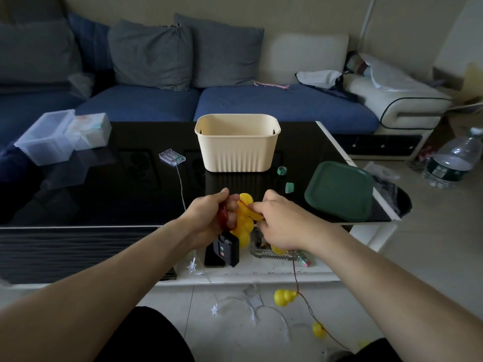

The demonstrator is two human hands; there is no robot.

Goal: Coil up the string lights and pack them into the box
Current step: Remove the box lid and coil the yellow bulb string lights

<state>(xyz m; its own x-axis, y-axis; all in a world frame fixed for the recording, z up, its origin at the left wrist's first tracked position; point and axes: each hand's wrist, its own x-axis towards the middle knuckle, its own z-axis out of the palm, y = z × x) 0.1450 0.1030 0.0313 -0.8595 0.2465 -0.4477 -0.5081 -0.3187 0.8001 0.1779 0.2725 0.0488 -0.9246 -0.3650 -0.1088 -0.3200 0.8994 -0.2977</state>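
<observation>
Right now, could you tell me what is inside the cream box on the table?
Only the far inner wall of the cream box shows, and nothing rises above its rim. Its floor is hidden behind the near wall, so I cannot tell whether anything lies there.

We've got the box (237,145) standing on the counter (117,194), toward its back, with the sofa (183,100) behind. Left of the box lies a battery case (172,157), and further left, the clear containers (62,135) at the counter's edge. To the right lies the lid (339,190), two small rolls (285,178) between it and the box. Down on the floor (431,244), before the counter, the string lights (285,297) trail.
</observation>
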